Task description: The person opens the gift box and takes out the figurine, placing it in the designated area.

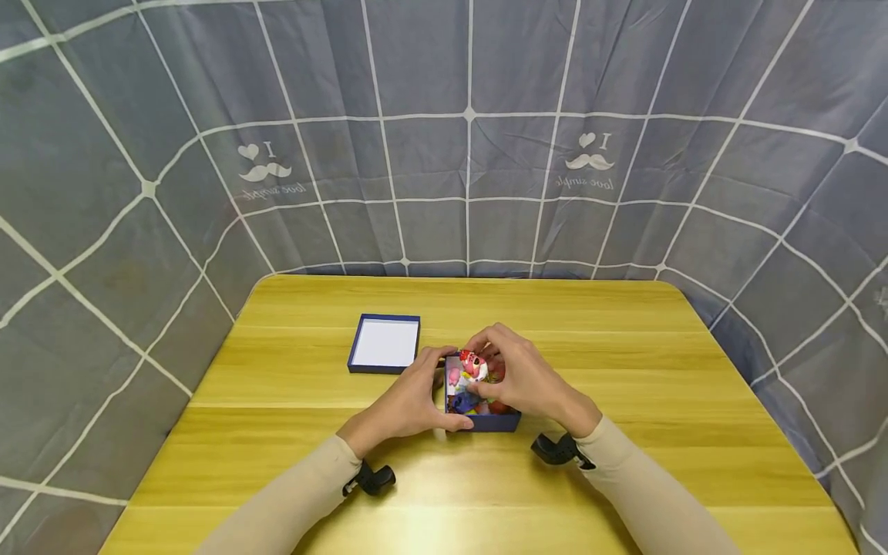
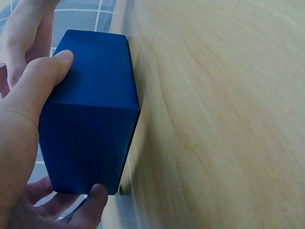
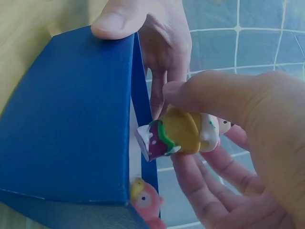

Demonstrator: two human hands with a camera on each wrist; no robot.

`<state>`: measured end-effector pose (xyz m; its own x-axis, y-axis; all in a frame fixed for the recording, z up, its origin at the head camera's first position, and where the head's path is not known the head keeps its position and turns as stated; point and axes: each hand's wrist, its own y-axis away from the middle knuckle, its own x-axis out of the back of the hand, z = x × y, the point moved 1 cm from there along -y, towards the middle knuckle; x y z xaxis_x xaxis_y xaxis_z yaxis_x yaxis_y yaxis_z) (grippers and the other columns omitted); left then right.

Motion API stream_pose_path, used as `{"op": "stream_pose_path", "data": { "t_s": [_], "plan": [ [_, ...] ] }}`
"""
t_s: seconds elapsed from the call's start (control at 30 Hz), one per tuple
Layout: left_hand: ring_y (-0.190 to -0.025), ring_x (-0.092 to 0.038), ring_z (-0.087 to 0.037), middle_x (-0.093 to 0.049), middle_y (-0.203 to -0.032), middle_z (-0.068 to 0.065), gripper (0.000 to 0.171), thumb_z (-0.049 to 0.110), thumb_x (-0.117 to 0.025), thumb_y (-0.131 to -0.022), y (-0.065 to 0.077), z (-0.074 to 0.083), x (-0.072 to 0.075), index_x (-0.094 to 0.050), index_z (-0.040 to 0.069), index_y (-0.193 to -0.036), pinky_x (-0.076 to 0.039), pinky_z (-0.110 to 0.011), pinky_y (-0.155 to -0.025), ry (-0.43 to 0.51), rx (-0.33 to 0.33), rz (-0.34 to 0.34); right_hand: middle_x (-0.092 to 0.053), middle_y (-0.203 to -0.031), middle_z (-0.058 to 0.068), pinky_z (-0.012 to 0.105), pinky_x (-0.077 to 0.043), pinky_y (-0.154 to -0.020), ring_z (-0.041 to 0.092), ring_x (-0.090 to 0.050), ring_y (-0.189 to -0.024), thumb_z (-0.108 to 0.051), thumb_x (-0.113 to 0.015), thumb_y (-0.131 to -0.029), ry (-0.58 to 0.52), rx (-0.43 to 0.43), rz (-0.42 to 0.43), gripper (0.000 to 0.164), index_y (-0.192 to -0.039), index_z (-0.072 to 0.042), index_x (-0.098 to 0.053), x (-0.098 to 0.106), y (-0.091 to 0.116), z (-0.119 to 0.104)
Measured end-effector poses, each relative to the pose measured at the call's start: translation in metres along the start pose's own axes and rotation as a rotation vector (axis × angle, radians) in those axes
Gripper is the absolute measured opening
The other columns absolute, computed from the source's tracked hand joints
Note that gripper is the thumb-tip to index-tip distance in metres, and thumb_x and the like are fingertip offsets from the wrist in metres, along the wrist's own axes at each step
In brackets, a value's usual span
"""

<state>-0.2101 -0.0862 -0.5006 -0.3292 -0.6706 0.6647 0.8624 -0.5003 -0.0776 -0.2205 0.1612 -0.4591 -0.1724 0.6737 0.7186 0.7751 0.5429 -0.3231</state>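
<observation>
Head view | I'm watching left hand (image 1: 414, 401) gripping open blue box (image 1: 496, 423) | right hand (image 1: 530, 378) pinching pink-headed toy figurine (image 1: 475, 364) over that box | I'm advising firm bracing, gentle pinch, avoiding snags

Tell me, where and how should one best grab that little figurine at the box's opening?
Probably by the figurine's rounded yellow middle, coming from the box's open top and pinching opposite sides. It bulges beyond the purple base, offering a broad hold, and shows outside the box walls. The right hand pinches it there.
</observation>
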Motion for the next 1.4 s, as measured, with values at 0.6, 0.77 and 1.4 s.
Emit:
{"op": "stream_pose_path", "data": {
  "t_s": [0.6, 0.77, 1.4],
  "plan": [
    [-0.141, -0.066, -0.029, -0.053, -0.167, -0.016, 0.123, 0.054, -0.106, -0.085, 0.003, 0.003, 0.002, -0.040, 0.007, -0.177, -0.057, -0.054, -0.124, -0.007, 0.020, -0.010, -0.081, -0.114, 0.005, 0.025, -0.066, -0.076, 0.007, -0.074, -0.086, -0.017, -0.101, -0.094, -0.012, 0.004, 0.033, 0.077, -0.160, -0.015, -0.061, 0.008, -0.004, -0.004],
    [-0.142, -0.066, -0.030, -0.053, -0.168, -0.017, 0.124, 0.054, -0.105, -0.085, 0.003, 0.004, 0.001, -0.039, 0.005, -0.177, -0.057, -0.056, -0.124, -0.011, 0.010, -0.017, -0.080, -0.113, 0.004, 0.025, -0.068, -0.078, 0.008, -0.075, -0.087, -0.020, -0.101, -0.095, -0.019, 0.017, 0.043, 0.062, -0.149, -0.014, -0.071, 0.012, -0.004, -0.002],
    [-0.137, -0.066, -0.029, -0.054, -0.165, -0.016, 0.123, 0.055, -0.105, -0.085, 0.004, 0.002, 0.003, -0.039, 0.007, -0.177, -0.058, -0.056, -0.122, -0.017, 0.010, -0.015, -0.086, -0.113, 0.006, 0.026, -0.070, -0.079, 0.009, -0.084, -0.085, -0.022, -0.102, -0.092, -0.008, -0.043, 0.163, 0.052, -0.139, -0.014, -0.080, 0.025, -0.005, 0.009]
  ]
}}
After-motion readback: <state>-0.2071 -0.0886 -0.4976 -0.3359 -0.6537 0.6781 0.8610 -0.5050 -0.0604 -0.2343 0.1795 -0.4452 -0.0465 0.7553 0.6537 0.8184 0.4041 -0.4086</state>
